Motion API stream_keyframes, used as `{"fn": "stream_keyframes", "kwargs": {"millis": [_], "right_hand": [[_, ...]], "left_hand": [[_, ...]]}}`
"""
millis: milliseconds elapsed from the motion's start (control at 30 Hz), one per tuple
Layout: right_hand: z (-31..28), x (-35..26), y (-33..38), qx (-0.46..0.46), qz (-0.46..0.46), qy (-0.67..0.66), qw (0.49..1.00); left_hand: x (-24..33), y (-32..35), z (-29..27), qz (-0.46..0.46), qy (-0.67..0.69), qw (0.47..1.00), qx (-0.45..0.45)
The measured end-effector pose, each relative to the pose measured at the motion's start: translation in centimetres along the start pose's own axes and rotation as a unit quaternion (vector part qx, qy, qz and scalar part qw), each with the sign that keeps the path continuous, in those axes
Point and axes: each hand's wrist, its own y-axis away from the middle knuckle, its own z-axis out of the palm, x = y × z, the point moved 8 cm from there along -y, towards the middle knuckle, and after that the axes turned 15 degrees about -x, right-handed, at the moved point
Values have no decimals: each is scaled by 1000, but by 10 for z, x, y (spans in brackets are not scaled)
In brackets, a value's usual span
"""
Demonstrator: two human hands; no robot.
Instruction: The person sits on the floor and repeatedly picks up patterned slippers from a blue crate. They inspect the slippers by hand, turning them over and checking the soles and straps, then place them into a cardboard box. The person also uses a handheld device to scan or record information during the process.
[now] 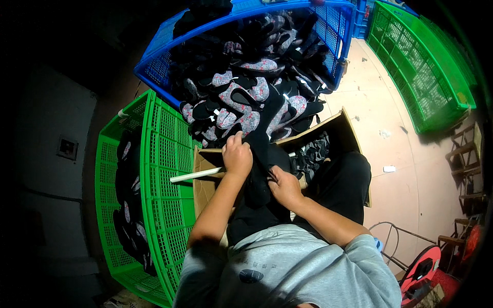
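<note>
grey t-shirt (287, 272) fills the lower middle of the view, with both bare forearms reaching up from it toward a black shoe piece (259, 169) held over the lap. left hand (237, 156) is closed over the upper part of that black piece, knuckles up, fingers curled round its edge. right hand (285, 186) pinches the same piece lower down on its right side, thumb and fingers pressed together on the fabric. the piece hangs roughly upright between the two hands, its top reaching up toward the pile behind it.

just under the left hand a white stick (197, 175) lies slanted across the rim of a brown cardboard box (339, 126), which sits open in front of the knees and holds more dark pieces with pale pattern (310, 154). black trousers (344, 185) show to the right of the hands.

beyond the box stands a blue plastic crate (339, 31), heaped with black and flowered grey-pink shoe uppers (251, 92). on the person's left a green plastic crate (169, 174) lies close against the box, with dark pieces (128, 205) in its far side. a second green crate (421, 72) stands well apart at upper right on the pale floor (400, 174). a red object (423, 267) lies at lower right, too small to tell what it is.
</note>
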Motion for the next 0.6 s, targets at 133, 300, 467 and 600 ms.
{"fn": "stream_keyframes", "kwargs": {"millis": [133, 300, 467, 600], "right_hand": [[1, -3, -2, 6, -8, 12, 1000], [12, 3, -2, -8, 1, -4, 1000], [10, 14, 7, -7, 18, -55, 998], [22, 49, 22, 10, 2, -221, 975]], "left_hand": [[-4, -12, 39, 2, -85, 986, -146], [-25, -18, 63, -37, 2, 967, -251], [-24, -3, 51, 6, 73, 985, -155], [-5, 24, 14, 49, 41, 987, -146]]}}
